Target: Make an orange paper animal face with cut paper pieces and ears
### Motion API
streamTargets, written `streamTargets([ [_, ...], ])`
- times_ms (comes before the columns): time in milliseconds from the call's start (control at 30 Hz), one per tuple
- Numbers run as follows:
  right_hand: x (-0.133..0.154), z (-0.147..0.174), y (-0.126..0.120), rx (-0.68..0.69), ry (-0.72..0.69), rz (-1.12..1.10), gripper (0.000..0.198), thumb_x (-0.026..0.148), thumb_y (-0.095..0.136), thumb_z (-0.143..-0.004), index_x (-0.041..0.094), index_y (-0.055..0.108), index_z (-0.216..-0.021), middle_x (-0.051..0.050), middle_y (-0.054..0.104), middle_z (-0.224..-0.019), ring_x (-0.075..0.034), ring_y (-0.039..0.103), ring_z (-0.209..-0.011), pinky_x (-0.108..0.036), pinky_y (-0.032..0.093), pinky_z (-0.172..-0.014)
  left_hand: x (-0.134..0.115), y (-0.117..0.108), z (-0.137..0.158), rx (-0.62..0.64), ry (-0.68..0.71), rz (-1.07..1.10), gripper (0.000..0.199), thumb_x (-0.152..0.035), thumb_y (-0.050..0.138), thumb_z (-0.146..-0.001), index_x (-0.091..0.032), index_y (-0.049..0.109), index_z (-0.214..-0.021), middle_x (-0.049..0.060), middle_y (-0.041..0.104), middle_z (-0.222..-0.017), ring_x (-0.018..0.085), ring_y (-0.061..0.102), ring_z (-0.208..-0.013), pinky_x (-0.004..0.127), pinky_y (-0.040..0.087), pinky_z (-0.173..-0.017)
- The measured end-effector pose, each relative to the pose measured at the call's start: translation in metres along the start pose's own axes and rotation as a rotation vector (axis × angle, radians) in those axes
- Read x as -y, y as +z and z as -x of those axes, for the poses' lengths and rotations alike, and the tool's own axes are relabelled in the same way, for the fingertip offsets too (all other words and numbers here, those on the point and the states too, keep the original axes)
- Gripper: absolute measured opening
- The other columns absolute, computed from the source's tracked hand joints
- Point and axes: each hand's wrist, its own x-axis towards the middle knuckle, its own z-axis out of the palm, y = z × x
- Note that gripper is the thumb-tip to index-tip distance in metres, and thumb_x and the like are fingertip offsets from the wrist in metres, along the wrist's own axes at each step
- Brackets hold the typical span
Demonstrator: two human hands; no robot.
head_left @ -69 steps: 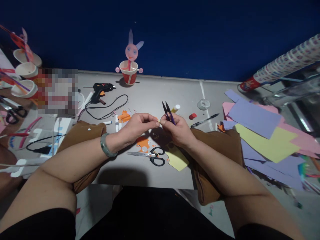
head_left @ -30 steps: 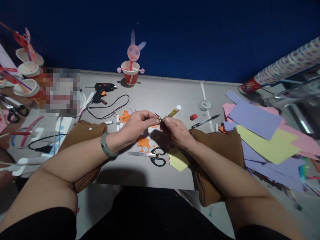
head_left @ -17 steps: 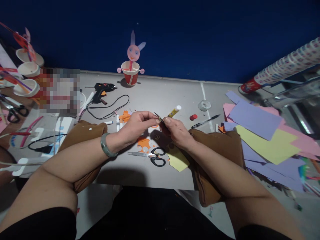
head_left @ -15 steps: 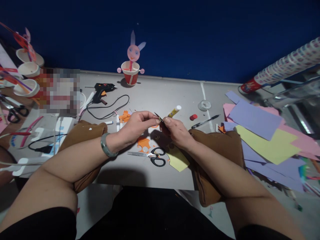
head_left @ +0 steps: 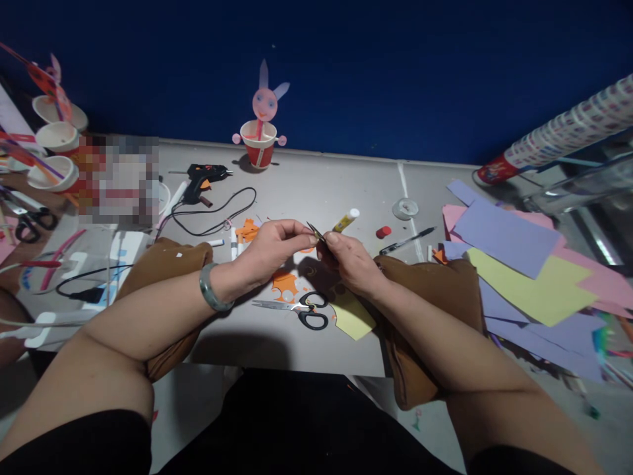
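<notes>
My right hand point(head_left: 355, 262) is closed around small scissors point(head_left: 315, 231), whose dark pointed blades stick out toward my left hand; their handles are hidden in the fingers. My left hand point(head_left: 271, 247) pinches something small at the blades, too hidden to make out. Beneath the hands, black-handled scissors point(head_left: 291, 306) lie on the table, by an orange paper scrap point(head_left: 283, 286) with cut-out curves and a piece of yellow paper point(head_left: 355, 318). Just behind my right hand is a yellow glue stick point(head_left: 345, 221) with a white end.
A red cup with a paper rabbit point(head_left: 259, 142) stands at the back, near a black glue gun point(head_left: 205, 181) and its cord. To the right are a tape roll point(head_left: 405, 208), a red cap point(head_left: 383, 231), a pen point(head_left: 408, 241), coloured paper sheets point(head_left: 509, 237) and stacked cups point(head_left: 558, 132).
The scissor blades at my fingertips look slightly farther apart. Both hands stay almost in the same place, and the things on the table have not moved.
</notes>
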Motion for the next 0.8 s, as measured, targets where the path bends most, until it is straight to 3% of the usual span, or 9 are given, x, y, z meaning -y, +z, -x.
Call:
streamTargets([
  [800, 0.0002, 0.0001, 0.0007, 0.009, 0.016, -0.023, 0.06, 0.077, 0.051, -0.088, 0.021, 0.054, -0.068, 0.005, 0.04, -0.056, -0.01, 0.032, -0.052, -0.028, 0.025, -0.049, -0.003, 0.0017, 0.002, 0.009, -0.014, 0.001, 0.012, -0.026, 0.076, -0.073, -0.018, 0.068, -0.072, 0.001, 0.07, -0.076, 0.012, 0.062, -0.074, 0.031, 0.05, -0.08],
])
